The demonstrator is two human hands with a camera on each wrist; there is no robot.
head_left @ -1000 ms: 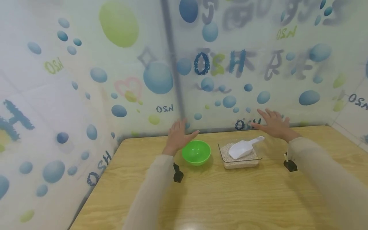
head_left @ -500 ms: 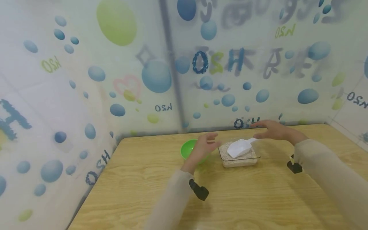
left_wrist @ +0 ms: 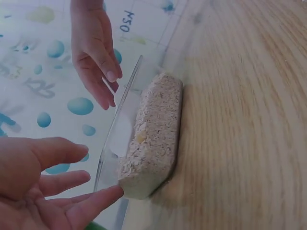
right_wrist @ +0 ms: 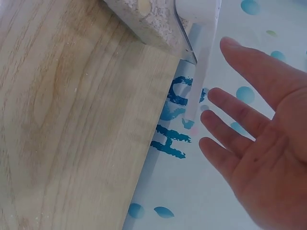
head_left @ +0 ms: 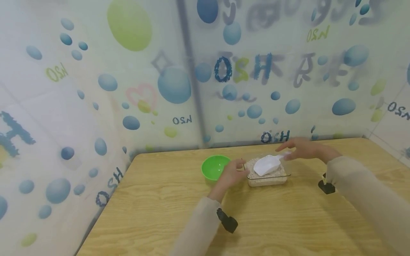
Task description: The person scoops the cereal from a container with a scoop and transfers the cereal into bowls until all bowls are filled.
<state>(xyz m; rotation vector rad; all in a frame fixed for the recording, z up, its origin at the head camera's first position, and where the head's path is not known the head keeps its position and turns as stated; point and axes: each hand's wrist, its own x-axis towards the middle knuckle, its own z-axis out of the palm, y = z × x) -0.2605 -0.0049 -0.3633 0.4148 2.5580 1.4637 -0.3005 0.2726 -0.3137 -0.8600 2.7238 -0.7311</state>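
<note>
A clear rectangular container [head_left: 267, 182] holds beige flakes that look like oats [left_wrist: 156, 122]. A white scoop [head_left: 266, 165] lies on the flakes, its handle [right_wrist: 203, 81] sticking out past the right rim. My left hand [head_left: 230, 174] is at the container's left end, fingers spread loosely and fingertips right at the glass wall in the left wrist view. My right hand [head_left: 303, 148] hovers around the scoop handle; the right wrist view shows its thumb and fingers apart, with the handle in front of the fingertips.
A green bowl [head_left: 211, 167] stands to the left of the container, partly behind my left hand. Everything rests on a wooden table [head_left: 153, 206]. A patterned wall covering [head_left: 147, 71] rises along the table's back and left edges.
My left hand has moved right and down from beside the green bowl to the container's left end. The right hand has lowered toward the scoop handle.
</note>
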